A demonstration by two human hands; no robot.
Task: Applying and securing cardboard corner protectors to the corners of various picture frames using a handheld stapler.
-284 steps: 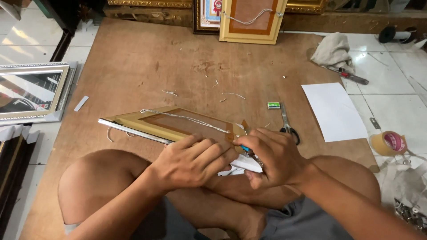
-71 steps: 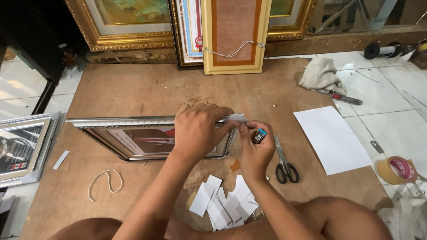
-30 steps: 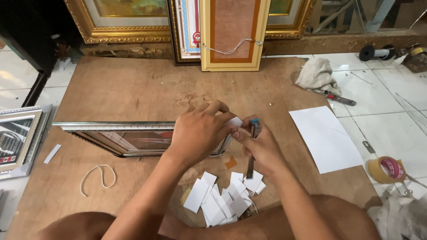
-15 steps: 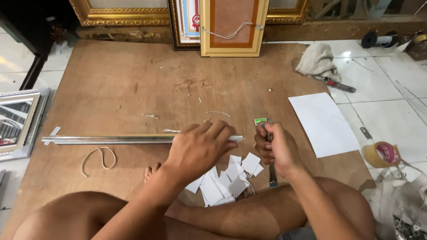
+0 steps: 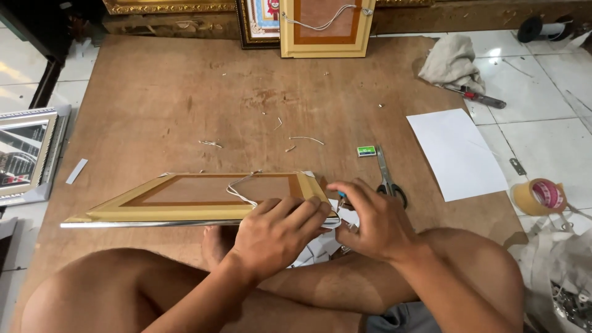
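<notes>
A picture frame (image 5: 203, 197) lies face down across my lap edge, its brown backing and white hanging cord up, a silver edge toward me. My left hand (image 5: 277, 231) grips the frame's right near corner, fingers curled over the edge. My right hand (image 5: 373, 222) is beside that corner, pinching a small tool with a blue handle (image 5: 341, 198) against the frame. Several white paper scraps (image 5: 317, 246) lie under my hands by my crossed legs.
Scissors (image 5: 388, 182) and a small green box (image 5: 366, 151) lie right of the frame on the brown board (image 5: 185, 105). A white sheet (image 5: 456, 154), a tape roll (image 5: 539, 196) and a rag (image 5: 453, 58) are to the right. More frames lean at the back (image 5: 327, 28) and lie at left (image 5: 28, 154).
The frame has turned from standing on edge to lying backing-up. My left hand has shifted onto its right corner and my right hand has come in close beside it.
</notes>
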